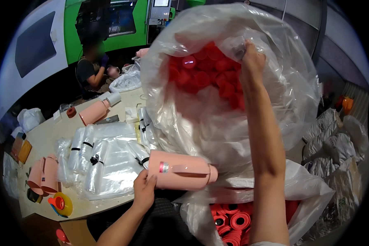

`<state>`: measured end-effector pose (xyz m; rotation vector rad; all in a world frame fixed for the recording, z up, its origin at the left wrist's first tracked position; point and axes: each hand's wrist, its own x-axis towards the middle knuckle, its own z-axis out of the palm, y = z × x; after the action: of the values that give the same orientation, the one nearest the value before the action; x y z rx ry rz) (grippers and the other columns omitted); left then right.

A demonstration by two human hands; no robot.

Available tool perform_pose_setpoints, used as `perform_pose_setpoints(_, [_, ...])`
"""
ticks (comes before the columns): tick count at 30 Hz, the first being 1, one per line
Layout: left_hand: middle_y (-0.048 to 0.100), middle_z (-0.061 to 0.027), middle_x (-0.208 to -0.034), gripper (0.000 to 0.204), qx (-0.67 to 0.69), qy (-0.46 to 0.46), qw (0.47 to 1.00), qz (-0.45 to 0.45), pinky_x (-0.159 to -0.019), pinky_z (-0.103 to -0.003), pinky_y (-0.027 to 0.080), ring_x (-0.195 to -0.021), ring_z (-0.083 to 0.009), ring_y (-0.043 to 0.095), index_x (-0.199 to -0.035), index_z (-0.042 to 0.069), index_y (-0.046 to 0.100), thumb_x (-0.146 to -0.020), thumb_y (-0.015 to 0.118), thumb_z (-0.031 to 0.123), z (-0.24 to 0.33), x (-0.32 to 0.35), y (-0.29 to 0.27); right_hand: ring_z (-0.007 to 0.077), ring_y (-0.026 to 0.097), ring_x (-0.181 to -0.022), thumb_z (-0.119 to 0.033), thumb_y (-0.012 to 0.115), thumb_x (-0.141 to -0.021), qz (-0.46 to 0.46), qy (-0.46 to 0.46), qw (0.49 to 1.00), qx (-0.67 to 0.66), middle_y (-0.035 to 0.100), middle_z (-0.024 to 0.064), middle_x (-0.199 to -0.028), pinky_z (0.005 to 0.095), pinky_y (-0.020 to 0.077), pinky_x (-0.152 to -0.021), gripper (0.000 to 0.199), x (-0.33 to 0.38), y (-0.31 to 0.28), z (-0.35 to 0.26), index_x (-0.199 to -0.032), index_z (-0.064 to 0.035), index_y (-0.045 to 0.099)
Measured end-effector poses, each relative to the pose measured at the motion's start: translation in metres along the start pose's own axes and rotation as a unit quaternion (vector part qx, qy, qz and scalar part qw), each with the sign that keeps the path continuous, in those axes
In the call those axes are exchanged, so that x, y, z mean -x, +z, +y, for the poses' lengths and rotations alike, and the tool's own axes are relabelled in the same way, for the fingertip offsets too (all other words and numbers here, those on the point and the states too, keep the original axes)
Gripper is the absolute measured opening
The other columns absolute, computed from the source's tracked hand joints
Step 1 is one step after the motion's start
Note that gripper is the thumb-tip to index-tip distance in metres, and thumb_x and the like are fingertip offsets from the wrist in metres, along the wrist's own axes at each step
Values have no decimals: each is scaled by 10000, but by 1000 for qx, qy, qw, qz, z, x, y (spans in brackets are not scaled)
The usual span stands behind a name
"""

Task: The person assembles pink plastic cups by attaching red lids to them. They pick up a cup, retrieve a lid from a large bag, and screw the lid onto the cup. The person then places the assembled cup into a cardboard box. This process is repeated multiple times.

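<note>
A pink jug-shaped shell with a handle lies sideways in my left hand, its narrow neck pointing right. The fingers grip its wide end. My right arm reaches far forward over a large clear plastic bag. Inside this bag are many red cup-like plastic parts, somewhat blurred. My right hand is closed on gathered film of the bag near the right of its opening; the fingertips are partly hidden. Below, beside my right forearm, a second clear bag holds red ring-shaped parts with dark centres.
Stacked clear plastic bags with black ties lie on the pale table. Further pink shells lie farther back, and two pink shells stand at left near a yellow tape roll. Another person sits across. Filled sacks lie right.
</note>
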<state>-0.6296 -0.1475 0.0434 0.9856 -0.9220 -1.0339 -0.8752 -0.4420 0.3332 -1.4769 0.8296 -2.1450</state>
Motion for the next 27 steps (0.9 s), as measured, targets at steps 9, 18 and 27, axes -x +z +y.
perform_pose_setpoints(9, [633,-44,-923,141,-33,17,999,-29,-752,-252,467,-826,-87,559,-1047,-29,596,-1010,523,85,-23,-27,40,134,608,-819,-290,610,-1012,-99,-117,986,66,708,36,-902,313,483,-748,350,31,-41,-27,-987,39,725])
perform_pose_setpoints(18, [667,-82,-911,178,-120,8,993,6,-776,-286,482,-829,-125,589,-1013,-53,631,-985,558,107,-26,-75,43,161,592,-832,-412,620,-988,29,128,978,164,684,61,-876,325,470,-749,459,-28,-113,22,-981,35,726])
perform_pose_setpoints(27, [670,-74,-903,160,-43,-3,999,16,-765,-281,480,-820,-115,591,-1002,-43,629,-990,554,98,-52,-82,42,359,601,-1146,-262,822,-772,-254,-20,871,421,612,214,-1211,416,493,-959,660,116,-115,37,-1281,8,500])
